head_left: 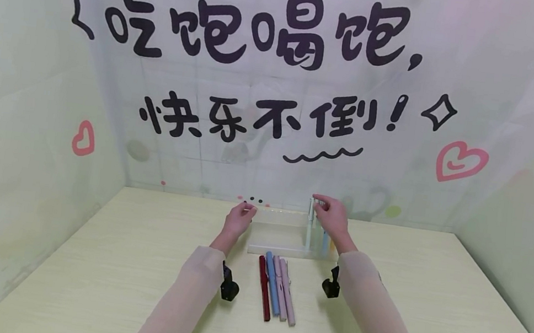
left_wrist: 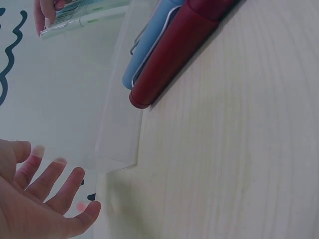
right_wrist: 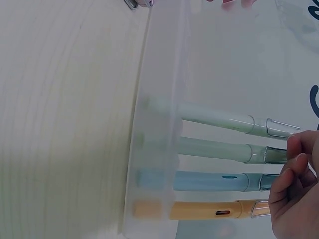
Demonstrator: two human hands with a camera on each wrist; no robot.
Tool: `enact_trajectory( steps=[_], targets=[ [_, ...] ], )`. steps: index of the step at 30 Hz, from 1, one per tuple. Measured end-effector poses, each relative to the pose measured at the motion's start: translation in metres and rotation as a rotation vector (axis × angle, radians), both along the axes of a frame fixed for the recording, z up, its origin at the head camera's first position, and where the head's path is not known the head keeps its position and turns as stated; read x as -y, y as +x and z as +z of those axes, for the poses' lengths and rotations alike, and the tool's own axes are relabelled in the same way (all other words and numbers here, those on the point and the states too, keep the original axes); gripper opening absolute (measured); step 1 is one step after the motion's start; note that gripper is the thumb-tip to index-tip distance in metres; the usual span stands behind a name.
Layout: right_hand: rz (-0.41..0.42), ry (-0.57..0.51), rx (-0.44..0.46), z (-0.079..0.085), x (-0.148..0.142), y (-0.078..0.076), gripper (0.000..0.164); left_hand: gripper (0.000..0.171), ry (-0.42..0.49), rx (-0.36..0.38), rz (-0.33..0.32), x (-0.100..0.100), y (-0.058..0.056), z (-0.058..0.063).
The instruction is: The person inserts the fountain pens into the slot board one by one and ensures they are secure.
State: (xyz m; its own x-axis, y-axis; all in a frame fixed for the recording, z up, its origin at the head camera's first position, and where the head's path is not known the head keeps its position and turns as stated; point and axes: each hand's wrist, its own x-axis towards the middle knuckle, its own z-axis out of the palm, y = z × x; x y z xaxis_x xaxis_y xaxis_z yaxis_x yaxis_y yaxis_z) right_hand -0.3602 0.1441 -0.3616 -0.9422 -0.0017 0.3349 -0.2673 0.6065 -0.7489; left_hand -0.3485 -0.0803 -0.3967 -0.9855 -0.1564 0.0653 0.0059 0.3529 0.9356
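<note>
A translucent pen holder (head_left: 273, 250) stands toward the back of the table, with a low front trough and an upright back panel. My left hand (head_left: 239, 220) grips the panel's left edge; in the left wrist view its fingertips (left_wrist: 61, 161) show pale through the plastic. At the holder's right side, my right hand (head_left: 333, 218) pinches the top of a whitish-green pen (right_wrist: 219, 117), which stands in the trough, leaning slightly. Beside it stand a green pen (right_wrist: 214, 150), a blue pen (right_wrist: 212, 181) and an orange pen (right_wrist: 199, 210), their cap ends partly behind my fingers.
In front of the holder lie a dark red pen (head_left: 264, 288), a blue pen (head_left: 273, 284) and two lilac pens (head_left: 287, 292), side by side. A printed cloth wall (head_left: 226, 172) rises behind the table. Black wrist cameras (head_left: 229, 287) hang below both sleeves.
</note>
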Motion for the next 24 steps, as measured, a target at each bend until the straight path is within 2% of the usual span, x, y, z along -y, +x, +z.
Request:
enact_trajectory(
  steps=[9,15,19,24],
  targets=[
    [0.011,0.004,-0.005,0.0003,-0.0011,-0.0004,0.028,0.026,0.006,0.000,0.001,-0.0003,0.0010,0.0005],
    [0.030,-0.030,-0.007,0.0006,-0.0043,0.0022,0.030,0.027,0.011,0.005,0.001,-0.0011,0.0014,-0.0002],
    [0.046,-0.046,-0.052,0.0000,-0.0072,0.0050,0.029,0.027,0.007,0.004,0.004,-0.0012,0.0004,-0.0006],
    [0.105,-0.070,-0.109,-0.0054,-0.0067,0.0088,0.024,0.026,0.007,0.008,0.007,-0.0006,-0.0006,0.0001]
  ],
)
